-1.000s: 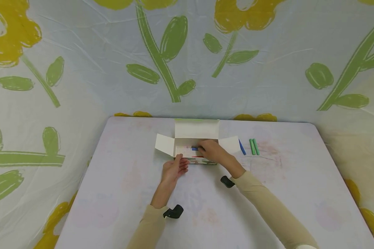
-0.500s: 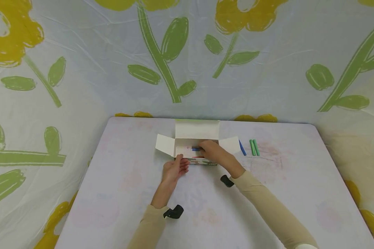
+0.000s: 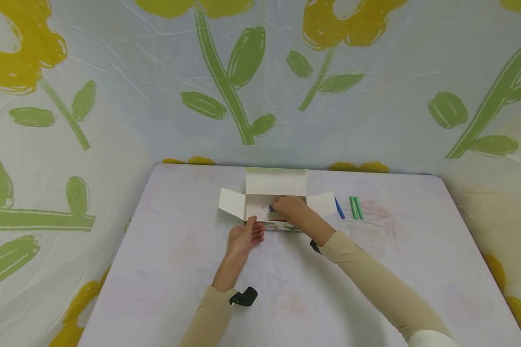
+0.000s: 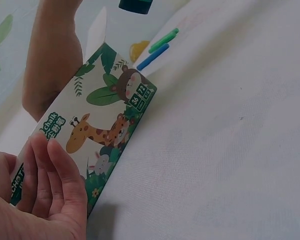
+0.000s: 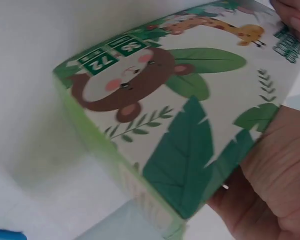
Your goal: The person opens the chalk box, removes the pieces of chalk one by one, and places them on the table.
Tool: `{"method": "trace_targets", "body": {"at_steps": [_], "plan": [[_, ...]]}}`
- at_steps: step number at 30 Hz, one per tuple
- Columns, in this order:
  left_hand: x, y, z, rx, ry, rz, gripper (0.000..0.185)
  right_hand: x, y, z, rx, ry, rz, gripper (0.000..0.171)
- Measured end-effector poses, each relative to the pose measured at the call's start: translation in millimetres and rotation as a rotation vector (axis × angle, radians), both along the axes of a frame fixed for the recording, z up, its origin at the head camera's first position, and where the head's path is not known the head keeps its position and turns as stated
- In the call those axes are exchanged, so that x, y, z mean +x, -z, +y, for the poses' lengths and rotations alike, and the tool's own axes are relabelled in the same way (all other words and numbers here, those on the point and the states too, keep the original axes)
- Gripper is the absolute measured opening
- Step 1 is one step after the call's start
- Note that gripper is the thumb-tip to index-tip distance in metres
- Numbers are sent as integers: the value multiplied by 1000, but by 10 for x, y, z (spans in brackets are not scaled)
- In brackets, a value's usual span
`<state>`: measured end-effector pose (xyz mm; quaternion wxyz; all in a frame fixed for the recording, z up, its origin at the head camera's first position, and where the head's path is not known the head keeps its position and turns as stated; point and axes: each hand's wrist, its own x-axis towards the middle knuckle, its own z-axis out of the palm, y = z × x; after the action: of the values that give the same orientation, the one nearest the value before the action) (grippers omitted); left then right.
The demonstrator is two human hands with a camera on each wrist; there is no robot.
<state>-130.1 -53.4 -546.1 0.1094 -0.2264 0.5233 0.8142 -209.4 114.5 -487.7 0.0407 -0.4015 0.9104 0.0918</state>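
Note:
An open cardboard chalk box [image 3: 276, 182] with printed animals lies on the table, its flaps spread. My left hand [image 3: 240, 238] grips its near wall at the left end, thumb at the rim and fingers against the printed front, as the left wrist view also shows [image 4: 50, 200]. My right hand [image 3: 293, 209] reaches over the near wall into the box. Its fingertips are hidden, so whether they hold something cannot be told. Blue chalk [image 3: 271, 208] shows inside the box just beside those fingers. The right wrist view shows the box's printed front [image 5: 190, 75] and part of my right hand [image 5: 275, 185].
Two green chalk sticks [image 3: 356, 207] lie side by side to the right of the box. A blue chalk stick [image 3: 339, 208] lies partly behind the right flap [image 3: 322, 203]. The pale table [image 3: 178, 270] backs onto a flower-printed cloth [image 3: 156, 86].
My right hand has shifted slightly to the left inside the box and now covers more of the blue chalk. My left hand keeps its hold on the near wall.

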Motion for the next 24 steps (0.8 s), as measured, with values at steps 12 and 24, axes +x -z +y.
{"method": "trace_targets", "body": {"at_steps": [12,24], "plan": [[1,30,4,2,2,10,33,-40,34,16,79,-199,185,21],[5,-30,1,-9,7,-10,33,-118,93,0,97,-257,184,18]]}}
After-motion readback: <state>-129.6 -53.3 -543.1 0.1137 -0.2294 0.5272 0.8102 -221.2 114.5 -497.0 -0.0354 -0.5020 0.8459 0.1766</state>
